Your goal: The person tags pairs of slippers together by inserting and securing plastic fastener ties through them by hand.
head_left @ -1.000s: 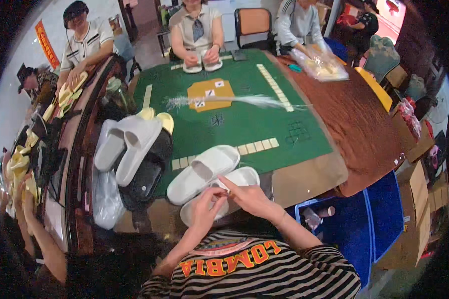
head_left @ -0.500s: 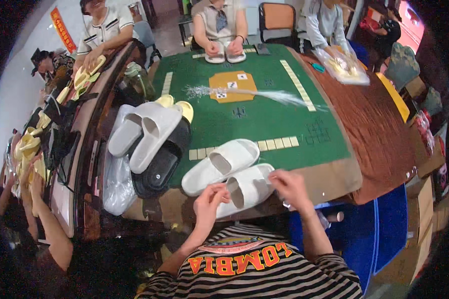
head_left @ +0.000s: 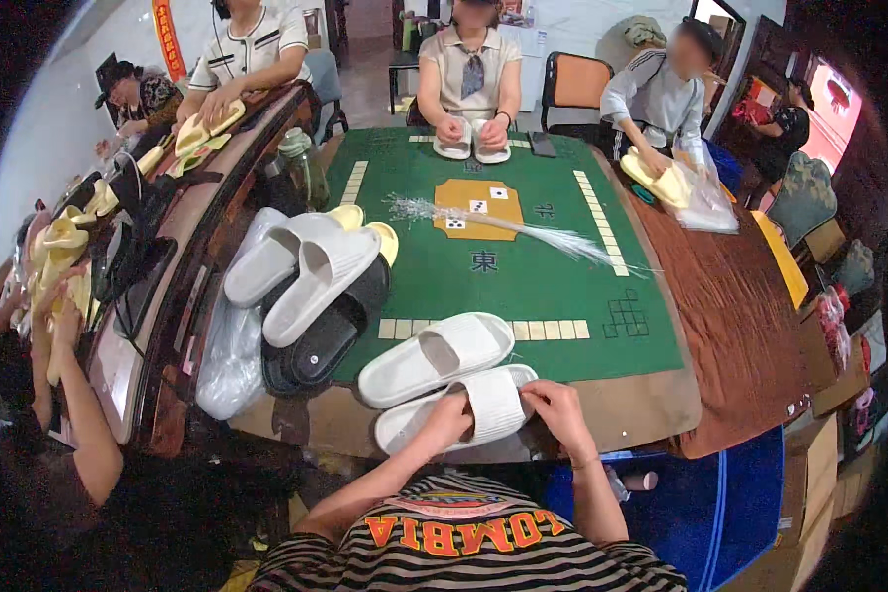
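A pair of white slippers lies on the green mat's near edge, side by side with toes pointing away to the right. My left hand (head_left: 448,420) reaches into the foot opening of the nearer slipper (head_left: 501,403), its fingertips hidden under the strap. At that slipper's toe end, my right hand (head_left: 555,407) has thumb and finger pinched together against the edge; what sits between them is too small to make out. The farther slipper (head_left: 393,377) touches the nearer one. Across the mat's middle lies a bundle of thin clear plastic strands (head_left: 553,242).
Left of the white pair, grey slippers (head_left: 328,276) rest on black slippers (head_left: 331,347), beside a clear plastic bag (head_left: 232,360) and yellow slippers (head_left: 384,240). A glass jar (head_left: 308,176) stands behind. Several people handle slippers around the green mat (head_left: 523,286).
My left hand has moved into the nearer slipper's opening, and my right hand has come to its toe edge. The view has tilted upward. At the right, a person now holds a yellow slipper out.
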{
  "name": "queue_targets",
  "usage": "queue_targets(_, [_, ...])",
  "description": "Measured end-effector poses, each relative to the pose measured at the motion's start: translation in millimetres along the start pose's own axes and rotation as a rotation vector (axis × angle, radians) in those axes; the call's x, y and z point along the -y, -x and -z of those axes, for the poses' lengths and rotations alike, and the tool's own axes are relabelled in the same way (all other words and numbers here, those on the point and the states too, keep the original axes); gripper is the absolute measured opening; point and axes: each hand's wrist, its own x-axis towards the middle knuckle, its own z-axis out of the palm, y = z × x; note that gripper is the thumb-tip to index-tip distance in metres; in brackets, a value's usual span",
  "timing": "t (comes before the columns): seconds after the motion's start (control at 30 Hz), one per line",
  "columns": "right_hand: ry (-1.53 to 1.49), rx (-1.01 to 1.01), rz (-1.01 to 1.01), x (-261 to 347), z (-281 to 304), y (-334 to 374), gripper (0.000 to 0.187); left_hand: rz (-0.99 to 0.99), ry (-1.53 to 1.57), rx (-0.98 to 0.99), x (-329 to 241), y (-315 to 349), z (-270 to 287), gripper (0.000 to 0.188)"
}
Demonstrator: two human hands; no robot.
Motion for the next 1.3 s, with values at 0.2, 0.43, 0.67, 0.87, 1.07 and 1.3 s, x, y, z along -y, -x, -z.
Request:
queue_targets(0.2, [-0.007,0.123,-0.096,11.7,3.7,-4.7,0.014,-0.027,-0.085,-0.105,-6.3,-5.6,-8.6,0.025])
queue_targets(0.43, [-0.033,0.104,-0.076,8.1,18.4,-3.4,0.015,0.187,0.138,-0.028,-23.6,6.5,17.8,0.018])
queue_targets(0.67, [0.051,-0.032,-0.132,-15.1,61.1,7.9,0.014,0.127,0.384,-0.209,-6.5,36.4,80.0,0.016])
queue_targets(0.87, [0.050,-0.073,-0.211,-40.3,59.0,4.9,0.007,0.057,0.635,-0.645,-18.3,41.2,101.0,0.010])
queue_targets(1.07, [-0.864,-0.302,-0.293,-37.2,38.9,-13.8,0.007,0.026,1.026,-0.873,-8.1,19.8,99.7,0.041])
queue_targets(1.3, [-0.962,-0.323,-0.312,-39.4,-18.9,-75.8,0.011,0.070,0.935,-0.636,3.8,-14.7,89.0,0.016])
